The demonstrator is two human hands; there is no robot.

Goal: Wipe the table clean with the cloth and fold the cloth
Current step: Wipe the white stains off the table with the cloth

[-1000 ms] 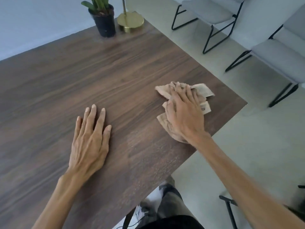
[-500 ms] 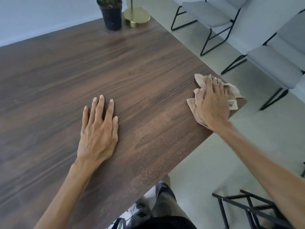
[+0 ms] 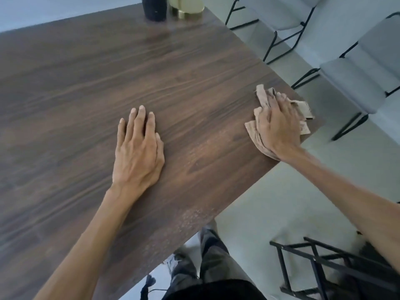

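A crumpled beige cloth lies near the right corner of the dark wooden table. My right hand presses down flat on top of the cloth, covering its middle; cloth edges stick out around the fingers and wrist. My left hand rests flat, palm down, on the bare wood near the table's middle, fingers slightly apart, holding nothing.
A black plant pot and a gold lamp base stand at the far edge. Grey chairs with black legs stand to the right on the pale floor. A black metal frame sits at lower right by my legs.
My right hand slid the cloth rightward toward the table's corner and now holds it near that corner. My left hand stayed flat on the wood. The view tilted down.
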